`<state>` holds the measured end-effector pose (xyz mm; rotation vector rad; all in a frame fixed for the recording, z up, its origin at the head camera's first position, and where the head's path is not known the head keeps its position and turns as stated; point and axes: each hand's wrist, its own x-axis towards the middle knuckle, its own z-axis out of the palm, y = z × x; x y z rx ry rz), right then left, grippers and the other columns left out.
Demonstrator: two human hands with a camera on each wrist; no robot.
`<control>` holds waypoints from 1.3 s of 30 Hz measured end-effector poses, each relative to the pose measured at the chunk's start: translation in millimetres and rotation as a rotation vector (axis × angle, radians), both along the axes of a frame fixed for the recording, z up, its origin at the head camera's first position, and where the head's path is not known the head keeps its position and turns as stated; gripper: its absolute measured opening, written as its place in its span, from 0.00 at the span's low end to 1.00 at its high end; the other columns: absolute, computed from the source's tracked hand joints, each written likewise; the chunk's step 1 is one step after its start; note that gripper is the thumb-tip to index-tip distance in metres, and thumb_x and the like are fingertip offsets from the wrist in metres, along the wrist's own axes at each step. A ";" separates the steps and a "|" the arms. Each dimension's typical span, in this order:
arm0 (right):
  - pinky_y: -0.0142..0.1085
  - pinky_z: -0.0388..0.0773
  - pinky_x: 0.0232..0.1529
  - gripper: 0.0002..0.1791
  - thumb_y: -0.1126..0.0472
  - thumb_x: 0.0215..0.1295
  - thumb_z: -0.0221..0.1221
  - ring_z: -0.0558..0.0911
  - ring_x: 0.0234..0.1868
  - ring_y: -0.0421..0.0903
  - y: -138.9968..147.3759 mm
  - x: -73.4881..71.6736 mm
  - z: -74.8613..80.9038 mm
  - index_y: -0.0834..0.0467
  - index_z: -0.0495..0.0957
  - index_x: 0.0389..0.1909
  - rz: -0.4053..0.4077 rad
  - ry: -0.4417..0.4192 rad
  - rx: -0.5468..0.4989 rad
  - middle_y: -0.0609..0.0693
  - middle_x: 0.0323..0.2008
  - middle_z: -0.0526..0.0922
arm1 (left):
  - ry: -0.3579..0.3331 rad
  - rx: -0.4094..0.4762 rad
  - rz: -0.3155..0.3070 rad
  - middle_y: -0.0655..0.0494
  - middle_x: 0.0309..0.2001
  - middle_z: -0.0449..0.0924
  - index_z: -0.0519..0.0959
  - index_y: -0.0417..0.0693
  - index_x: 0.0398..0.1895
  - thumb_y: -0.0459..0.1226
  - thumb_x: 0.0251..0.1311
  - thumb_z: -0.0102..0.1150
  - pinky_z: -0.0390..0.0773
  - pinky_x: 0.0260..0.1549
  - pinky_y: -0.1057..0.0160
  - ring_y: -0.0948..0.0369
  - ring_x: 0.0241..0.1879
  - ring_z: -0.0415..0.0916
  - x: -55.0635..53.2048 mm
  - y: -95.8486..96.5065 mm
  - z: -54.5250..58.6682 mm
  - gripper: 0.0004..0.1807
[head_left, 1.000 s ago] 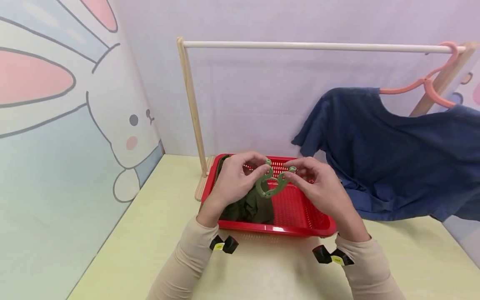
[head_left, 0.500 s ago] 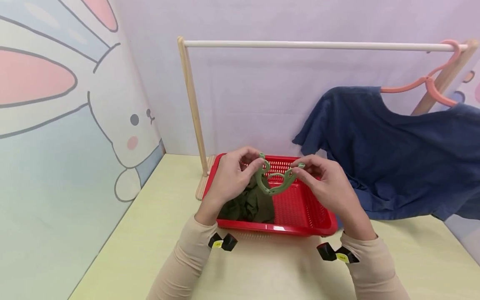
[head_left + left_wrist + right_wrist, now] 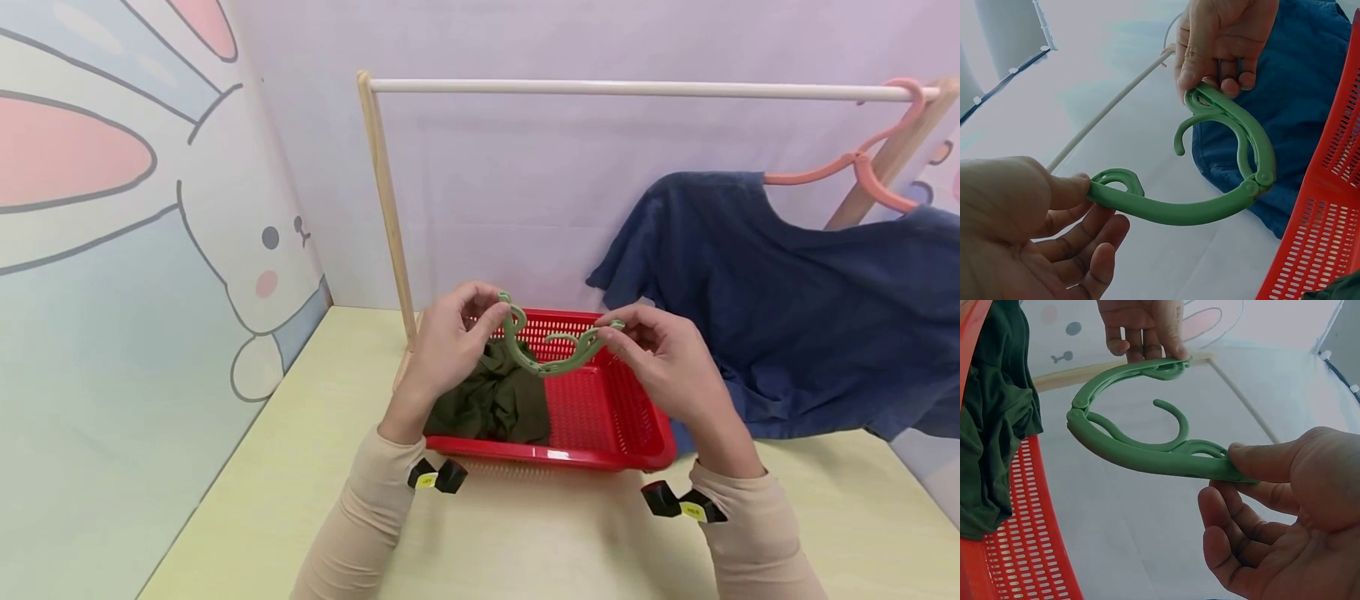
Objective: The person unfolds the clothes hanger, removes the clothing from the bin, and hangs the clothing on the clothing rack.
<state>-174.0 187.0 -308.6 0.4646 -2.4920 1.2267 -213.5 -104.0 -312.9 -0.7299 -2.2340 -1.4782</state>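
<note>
A green folding hanger (image 3: pixel 551 367) is held between both hands above the red basket (image 3: pixel 600 462). My left hand (image 3: pixel 448 337) pinches the tip of one arm between thumb and fingers; my right hand (image 3: pixel 671 358) pinches the tip of the other. In the left wrist view the hanger's two arms (image 3: pixel 1179 212) meet at a pivot in a wide bend. Its hook (image 3: pixel 1175 419) lies folded along the arm on the right hand's side, as the right wrist view shows. Below the left hand, a crumpled dark green garment (image 3: pixel 498 404) fills the basket's left part.
Behind the basket stands a drying rack with a white rod (image 3: pixel 600 87) and wooden legs (image 3: pixel 390 208). From its right end hangs a navy shirt (image 3: pixel 795 308) on a pink hanger (image 3: pixel 873 175). A rabbit-printed wall (image 3: pixel 97 350) borders the yellowish tabletop (image 3: pixel 285 467) at left.
Both hands have moved apart, the left to the left and upward, the right to the right. Between them the hanger's arms have spread from a narrow folded shape into a wide curve.
</note>
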 end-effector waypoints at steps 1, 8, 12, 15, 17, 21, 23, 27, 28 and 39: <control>0.31 0.77 0.29 0.09 0.59 0.79 0.69 0.80 0.32 0.51 0.8 0.2 0.2 0.56 0.89 0.54 -0.005 0.002 0.003 0.54 0.38 0.88 | 0.000 0.000 0.002 0.49 0.41 0.86 0.86 0.40 0.51 0.35 0.79 0.67 0.74 0.35 0.64 0.55 0.35 0.76 -0.3 -0.2 0.0 0.07; 0.28 0.80 0.34 0.10 0.59 0.80 0.68 0.82 0.33 0.51 6.1 0.0 1.2 0.57 0.88 0.55 -0.038 0.023 0.014 0.52 0.41 0.90 | -0.010 0.011 -0.008 0.48 0.41 0.86 0.86 0.39 0.52 0.35 0.80 0.66 0.72 0.34 0.64 0.55 0.34 0.75 -1.1 -1.8 1.3 0.08; 0.26 0.81 0.35 0.11 0.58 0.81 0.67 0.83 0.34 0.49 9.7 0.6 1.8 0.58 0.88 0.56 -0.051 0.033 0.008 0.53 0.43 0.90 | -0.023 0.034 0.002 0.48 0.40 0.85 0.86 0.39 0.52 0.35 0.80 0.66 0.71 0.33 0.64 0.54 0.33 0.74 -1.4 -5.7 2.4 0.08; 0.26 0.81 0.35 0.11 0.58 0.82 0.66 0.83 0.35 0.48 12.5 0.7 1.9 0.58 0.88 0.57 -0.057 0.038 0.002 0.53 0.44 0.90 | -0.036 0.053 0.001 0.43 0.41 0.85 0.85 0.37 0.53 0.34 0.81 0.64 0.73 0.33 0.65 0.54 0.34 0.76 -1.8 -8.7 2.9 0.08; 0.26 0.81 0.35 0.11 0.58 0.82 0.66 0.83 0.35 0.47 14.1 0.8 2.0 0.58 0.88 0.57 -0.060 0.038 -0.003 0.53 0.44 0.89 | -0.050 0.067 -0.004 0.40 0.42 0.85 0.84 0.36 0.53 0.34 0.82 0.63 0.75 0.34 0.65 0.53 0.36 0.78 -2.5 -10.7 2.9 0.08; 0.25 0.82 0.35 0.12 0.58 0.83 0.65 0.83 0.36 0.45 17.0 1.1 2.9 0.58 0.87 0.58 -0.074 0.035 -0.008 0.53 0.45 0.89 | -0.071 0.085 0.006 0.37 0.44 0.85 0.83 0.35 0.56 0.34 0.83 0.61 0.78 0.37 0.64 0.51 0.40 0.82 -3.2 -14.1 4.4 0.10; 0.25 0.82 0.36 0.12 0.58 0.83 0.64 0.83 0.37 0.45 18.5 1.1 3.4 0.58 0.87 0.59 -0.083 0.036 -0.007 0.53 0.45 0.89 | -0.080 0.092 0.020 0.38 0.45 0.86 0.82 0.34 0.57 0.34 0.83 0.60 0.80 0.39 0.63 0.50 0.42 0.85 -3.1 -15.6 5.4 0.10; 0.25 0.81 0.36 0.12 0.57 0.84 0.64 0.82 0.37 0.45 21.6 1.6 4.0 0.58 0.87 0.59 -0.098 0.040 -0.004 0.54 0.45 0.87 | -0.100 0.103 0.047 0.36 0.46 0.87 0.82 0.35 0.58 0.34 0.84 0.60 0.81 0.43 0.60 0.49 0.45 0.87 -2.8 -19.0 6.7 0.10; 0.25 0.81 0.36 0.12 0.57 0.84 0.63 0.82 0.37 0.45 22.5 1.8 4.1 0.58 0.87 0.59 -0.101 0.040 -0.004 0.54 0.44 0.87 | -0.105 0.105 0.050 0.37 0.46 0.87 0.82 0.35 0.58 0.34 0.84 0.59 0.81 0.44 0.60 0.49 0.46 0.87 -2.7 -19.8 7.0 0.10; 0.23 0.84 0.42 0.13 0.57 0.86 0.61 0.86 0.41 0.42 30.3 0.2 3.0 0.58 0.85 0.61 -0.133 0.019 -0.041 0.48 0.44 0.87 | -0.143 0.132 0.059 0.43 0.42 0.88 0.82 0.37 0.55 0.35 0.85 0.59 0.83 0.47 0.58 0.45 0.47 0.87 -4.5 -25.0 7.7 0.09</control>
